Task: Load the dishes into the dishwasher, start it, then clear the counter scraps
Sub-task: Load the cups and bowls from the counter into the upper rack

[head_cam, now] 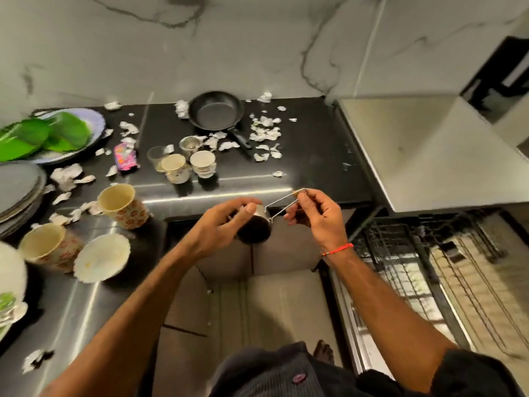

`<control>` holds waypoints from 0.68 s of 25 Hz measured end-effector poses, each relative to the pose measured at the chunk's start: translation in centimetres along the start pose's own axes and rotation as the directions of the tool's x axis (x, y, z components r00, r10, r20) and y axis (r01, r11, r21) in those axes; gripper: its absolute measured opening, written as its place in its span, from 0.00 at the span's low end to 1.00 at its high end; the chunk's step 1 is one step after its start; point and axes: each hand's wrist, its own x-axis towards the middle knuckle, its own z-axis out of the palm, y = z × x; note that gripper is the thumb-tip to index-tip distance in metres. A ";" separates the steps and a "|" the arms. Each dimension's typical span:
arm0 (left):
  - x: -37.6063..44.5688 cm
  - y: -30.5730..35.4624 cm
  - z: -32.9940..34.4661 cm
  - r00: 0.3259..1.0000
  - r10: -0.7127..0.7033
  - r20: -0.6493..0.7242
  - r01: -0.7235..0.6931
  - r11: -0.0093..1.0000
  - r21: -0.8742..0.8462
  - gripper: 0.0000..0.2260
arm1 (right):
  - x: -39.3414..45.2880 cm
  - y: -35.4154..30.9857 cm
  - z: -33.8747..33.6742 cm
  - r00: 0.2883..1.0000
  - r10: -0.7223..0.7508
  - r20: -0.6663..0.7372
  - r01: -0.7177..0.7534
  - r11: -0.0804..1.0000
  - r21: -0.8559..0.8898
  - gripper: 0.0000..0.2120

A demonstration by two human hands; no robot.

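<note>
Head view, counter corner and open dishwasher. I see both hands held in the air just past the front edge of the black counter (309, 156), above the floor gap between the cabinet face and the person's body. The left hand (226, 224) curls its fingers and thumb round the body of a small steel pot (256, 227), whose dark mouth faces down toward the camera. The right hand (315, 212) pinches the far end of the pot's thin wire handle (282, 203) between thumb and fingers; a red thread circles that wrist.

To the right and lower, the dishwasher rack (400, 253) is pulled out, its wire grid open from above; motion blur softens it, so I cannot tell whether anything lies in it. The space between the pot and the rack is free air.

On the counter behind the hands, well apart from them: a black frying pan (216, 111) near the back wall, a cluster of small cups (183, 161), and white paper scraps (264, 131) scattered around both. At the left edge sit two floral mugs (123, 206) lying tilted, a white bowl (101, 262), stacked grey plates (17, 187) and a plate bearing green leaves (51, 133).
</note>
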 end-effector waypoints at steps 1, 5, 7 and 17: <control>1.2 0.9 1.7 0.999 0.023 0.029 -0.023 1.000 -0.005 0.20 | -0.2 -0.2 -2.0 0.996 0.014 -0.085 -0.012 0.999 0.030 0.04; 5.6 3.8 10.0 0.990 0.059 0.126 -0.056 0.998 -0.025 0.19 | -1.9 -0.9 -10.6 0.939 0.034 -0.343 -0.007 0.997 0.080 0.08; 7.4 5.0 14.7 0.988 0.046 0.145 -0.036 0.997 -0.065 0.11 | -3.2 -1.1 -15.2 0.907 0.053 -0.418 -0.015 0.995 0.095 0.10; 14.3 9.4 37.9 0.957 -0.052 0.284 0.035 0.997 0.064 0.08 | -11.5 -2.4 -38.5 0.802 0.116 -0.586 -0.074 0.993 0.094 0.08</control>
